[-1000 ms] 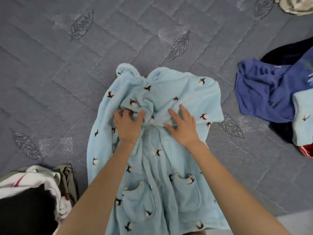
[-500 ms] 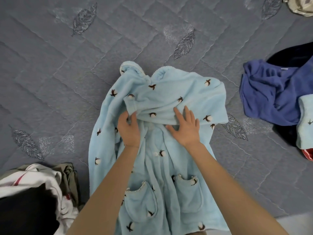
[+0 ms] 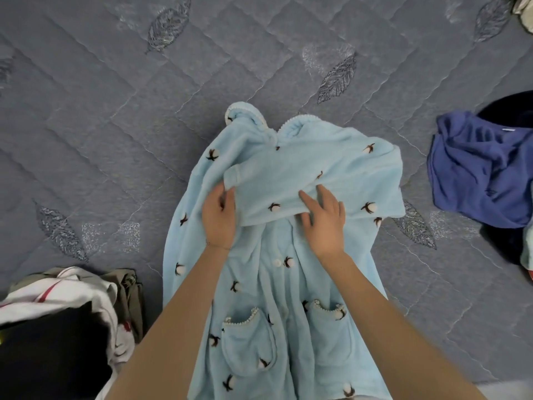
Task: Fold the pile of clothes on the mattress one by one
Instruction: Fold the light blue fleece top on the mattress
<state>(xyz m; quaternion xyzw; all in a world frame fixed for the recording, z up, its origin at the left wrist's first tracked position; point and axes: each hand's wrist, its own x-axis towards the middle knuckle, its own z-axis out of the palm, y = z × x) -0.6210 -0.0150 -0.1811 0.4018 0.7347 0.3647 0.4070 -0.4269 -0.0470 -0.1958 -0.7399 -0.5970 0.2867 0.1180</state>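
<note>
A light blue fleece robe [image 3: 277, 284] with small dark-and-white motifs and two front pockets lies lengthwise on the grey quilted mattress [image 3: 115, 140], collar away from me. One sleeve is folded across its chest. My left hand [image 3: 219, 217] pinches the cuff end of that sleeve at the left. My right hand [image 3: 324, 219] lies flat with spread fingers on the sleeve's lower edge near the middle.
A pile of white, olive and black clothes [image 3: 66, 319] sits at the lower left. Blue and dark garments [image 3: 478, 168] lie at the right edge, with a pale item [image 3: 523, 10] in the top right corner. The mattress edge shows at the bottom right.
The bunched sleeve has been drawn out flat across the robe's chest toward the left. My left hand shifted left to the cuff; my right hand stayed pressing near the middle.
</note>
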